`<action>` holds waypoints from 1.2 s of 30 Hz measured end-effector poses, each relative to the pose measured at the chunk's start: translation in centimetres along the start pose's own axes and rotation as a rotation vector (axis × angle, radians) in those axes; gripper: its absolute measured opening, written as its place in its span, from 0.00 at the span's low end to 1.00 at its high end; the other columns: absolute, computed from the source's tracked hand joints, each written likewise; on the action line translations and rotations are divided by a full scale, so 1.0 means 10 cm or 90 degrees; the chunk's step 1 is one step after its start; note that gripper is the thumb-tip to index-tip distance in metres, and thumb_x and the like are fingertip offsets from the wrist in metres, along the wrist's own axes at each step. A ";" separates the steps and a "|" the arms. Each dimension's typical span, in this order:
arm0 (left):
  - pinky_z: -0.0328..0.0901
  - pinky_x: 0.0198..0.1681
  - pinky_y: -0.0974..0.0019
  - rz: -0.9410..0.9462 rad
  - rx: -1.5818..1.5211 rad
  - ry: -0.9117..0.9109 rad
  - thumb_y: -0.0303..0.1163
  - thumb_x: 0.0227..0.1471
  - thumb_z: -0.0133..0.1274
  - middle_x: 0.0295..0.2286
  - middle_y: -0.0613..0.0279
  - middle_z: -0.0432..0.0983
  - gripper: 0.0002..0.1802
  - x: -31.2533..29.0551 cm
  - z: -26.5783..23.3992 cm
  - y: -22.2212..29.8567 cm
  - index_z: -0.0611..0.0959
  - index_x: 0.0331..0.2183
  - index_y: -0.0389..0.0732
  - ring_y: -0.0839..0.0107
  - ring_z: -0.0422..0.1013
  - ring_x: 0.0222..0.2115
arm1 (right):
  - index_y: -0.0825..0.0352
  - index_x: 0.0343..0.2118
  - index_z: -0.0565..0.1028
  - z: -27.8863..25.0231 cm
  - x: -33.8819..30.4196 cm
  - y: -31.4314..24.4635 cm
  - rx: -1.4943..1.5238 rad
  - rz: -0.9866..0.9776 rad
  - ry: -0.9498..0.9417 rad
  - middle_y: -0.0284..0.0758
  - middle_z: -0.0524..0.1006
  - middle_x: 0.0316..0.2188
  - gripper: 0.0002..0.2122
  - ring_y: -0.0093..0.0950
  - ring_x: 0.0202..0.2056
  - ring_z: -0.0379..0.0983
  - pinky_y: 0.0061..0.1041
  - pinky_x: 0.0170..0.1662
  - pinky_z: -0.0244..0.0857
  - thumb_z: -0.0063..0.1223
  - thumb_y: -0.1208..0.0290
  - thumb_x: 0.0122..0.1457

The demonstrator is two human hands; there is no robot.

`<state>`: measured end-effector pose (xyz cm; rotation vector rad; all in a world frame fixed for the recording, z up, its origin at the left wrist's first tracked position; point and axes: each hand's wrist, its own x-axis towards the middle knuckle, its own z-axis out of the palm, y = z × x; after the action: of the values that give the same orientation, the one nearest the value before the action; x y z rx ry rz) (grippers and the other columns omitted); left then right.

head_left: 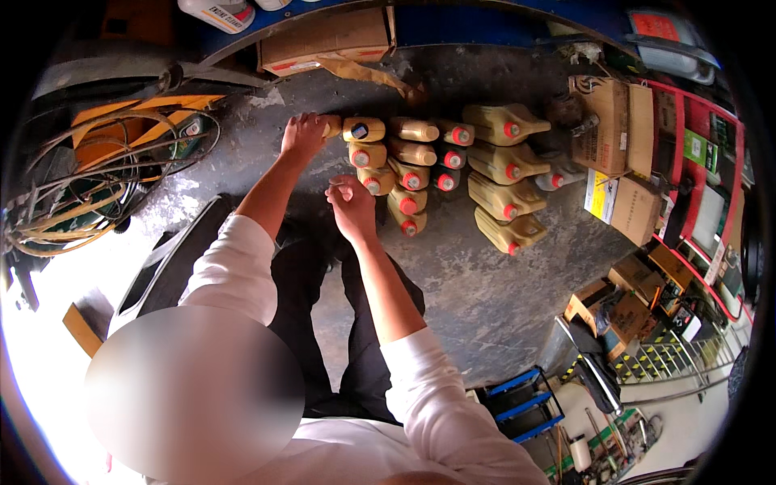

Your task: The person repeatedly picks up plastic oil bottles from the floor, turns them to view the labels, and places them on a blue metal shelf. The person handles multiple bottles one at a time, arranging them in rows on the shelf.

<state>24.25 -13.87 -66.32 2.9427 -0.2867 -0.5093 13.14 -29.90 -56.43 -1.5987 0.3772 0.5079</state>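
Note:
My left hand reaches forward and is closed around a tan plastic bottle at the left end of the bottle group; the hand covers most of it. Beside that stands another tan bottle with a dark cap mark. My right hand hovers lower, its fingers curled in and no object visible in them. Nearest to it is a tan bottle with a red cap. More red-capped bottles stand in rows on the floor, with dark bottles among them. Larger olive-tan jugs line up to the right.
A cardboard box lies at the back under a blue shelf. Coiled hoses sit at the left. Boxes and a red rack stand at the right. A blue-framed rack is at lower right.

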 end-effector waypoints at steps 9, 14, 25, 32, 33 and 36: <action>0.73 0.43 0.61 0.068 0.050 -0.082 0.33 0.39 0.64 0.36 0.61 0.80 0.21 0.05 -0.19 0.09 0.81 0.40 0.44 0.61 0.74 0.43 | 0.68 0.40 0.76 -0.14 -0.15 -0.17 -0.048 -0.011 -0.010 0.37 0.82 0.31 0.07 0.29 0.32 0.82 0.27 0.38 0.74 0.56 0.74 0.59; 0.72 0.46 0.59 0.076 0.041 -0.140 0.35 0.38 0.65 0.38 0.61 0.80 0.23 -0.33 -0.40 -0.18 0.81 0.41 0.44 0.62 0.73 0.46 | 0.67 0.40 0.76 -0.29 -0.33 -0.58 -0.069 -0.029 -0.090 0.37 0.82 0.31 0.07 0.28 0.32 0.82 0.27 0.38 0.75 0.57 0.73 0.59; 0.72 0.45 0.58 0.174 0.111 -0.280 0.42 0.38 0.66 0.36 0.63 0.79 0.24 -1.30 -2.82 0.20 0.82 0.39 0.44 0.63 0.71 0.46 | 0.63 0.43 0.74 -0.35 -1.14 -1.65 -0.288 -0.144 -0.080 0.35 0.80 0.33 0.16 0.34 0.36 0.79 0.33 0.41 0.74 0.64 0.72 0.50; 0.72 0.39 0.61 0.357 0.111 -0.150 0.39 0.31 0.66 0.30 0.66 0.78 0.20 -2.25 -4.38 0.47 0.85 0.33 0.45 0.68 0.70 0.43 | 0.56 0.65 0.60 -0.36 -1.92 -2.38 -0.478 -0.191 -0.167 0.36 0.62 0.65 0.43 0.33 0.65 0.58 0.45 0.64 0.53 0.70 0.58 0.46; 0.72 0.38 0.62 0.371 0.102 -0.130 0.39 0.30 0.66 0.29 0.66 0.78 0.21 -2.33 -4.63 0.54 0.85 0.33 0.45 0.68 0.70 0.42 | 0.56 0.65 0.59 -0.34 -2.04 -2.51 -0.473 -0.208 -0.144 0.36 0.62 0.65 0.43 0.33 0.65 0.58 0.45 0.64 0.53 0.71 0.57 0.45; 0.71 0.36 0.63 0.415 0.047 -0.082 0.39 0.29 0.67 0.29 0.67 0.77 0.22 -2.55 -5.55 0.75 0.85 0.34 0.45 0.68 0.72 0.39 | 0.57 0.65 0.58 -0.33 -2.30 -2.93 -0.463 -0.282 -0.112 0.35 0.61 0.65 0.45 0.33 0.64 0.59 0.46 0.66 0.49 0.71 0.56 0.44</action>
<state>18.63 -9.89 -5.23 2.6492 -1.2378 -0.5851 9.44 -31.82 -19.22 -2.2344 -0.3393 0.4579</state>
